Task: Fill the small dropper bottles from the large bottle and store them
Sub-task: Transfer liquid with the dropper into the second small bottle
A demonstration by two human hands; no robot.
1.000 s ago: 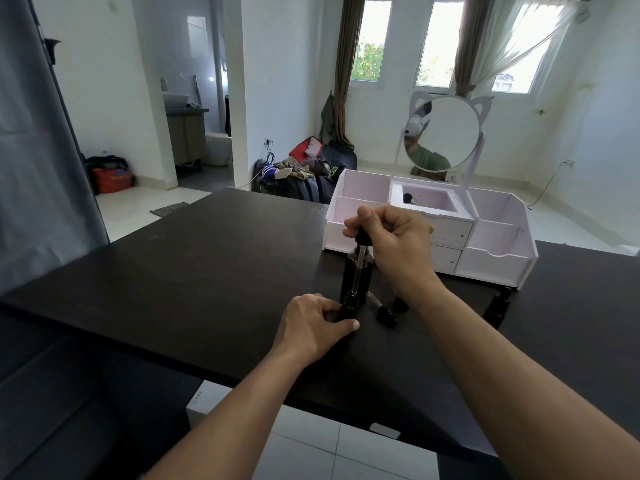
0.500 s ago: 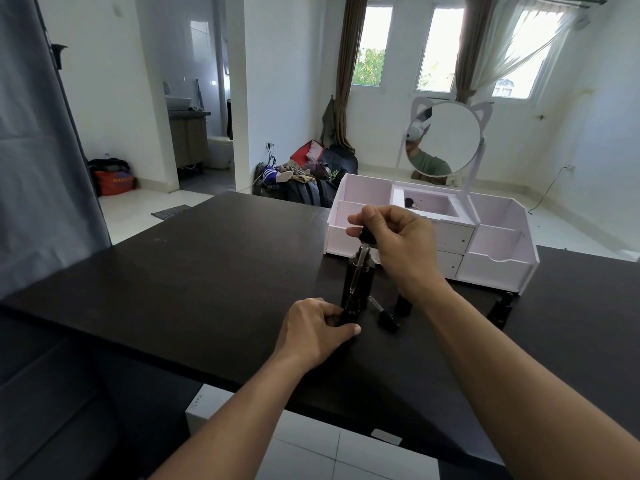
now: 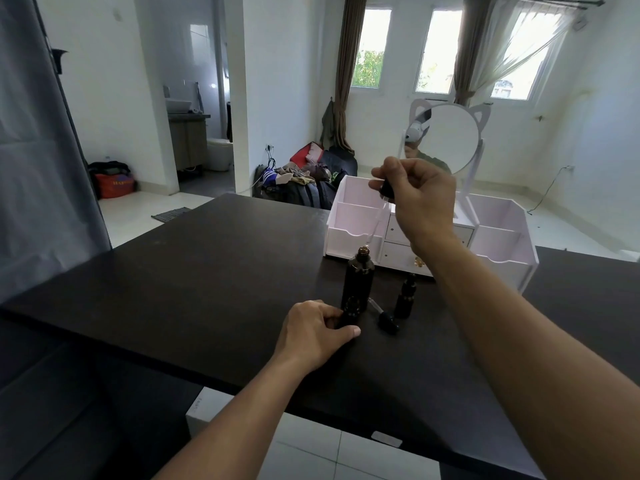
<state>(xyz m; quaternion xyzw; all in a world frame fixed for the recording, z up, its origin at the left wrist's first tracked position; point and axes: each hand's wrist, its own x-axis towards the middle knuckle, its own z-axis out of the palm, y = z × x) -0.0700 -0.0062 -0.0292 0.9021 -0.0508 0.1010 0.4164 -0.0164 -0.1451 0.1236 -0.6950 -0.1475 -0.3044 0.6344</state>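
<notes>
- The right hand [image 3: 420, 199] is raised above the tabletop [image 3: 194, 271], thumb and fingers pinching the black bulb of a dropper [image 3: 378, 216]; its clear glass pipette slants down and to the left, with the tip just over the open gold-rimmed neck of the large bottle [image 3: 357, 284].
- That large bottle, dark and upright, stands on the tabletop in front of the white organizer [image 3: 502, 244].
- The left hand [image 3: 313, 332] rests on the tabletop with its fingers curled round something small and dark at the foot of the large bottle (most likely a small dropper bottle, though the fingers hide nearly all of it).
- A loose dropper cap [image 3: 384, 318] lies on its side just right of the large bottle.
- One small dropper bottle [image 3: 406, 296] stands capped beside that, close to the organizer's front edge.
- The organizer's open compartments sit at either end, drawers in the middle, and a round cat-eared mirror [image 3: 446, 140] rises behind.
</notes>
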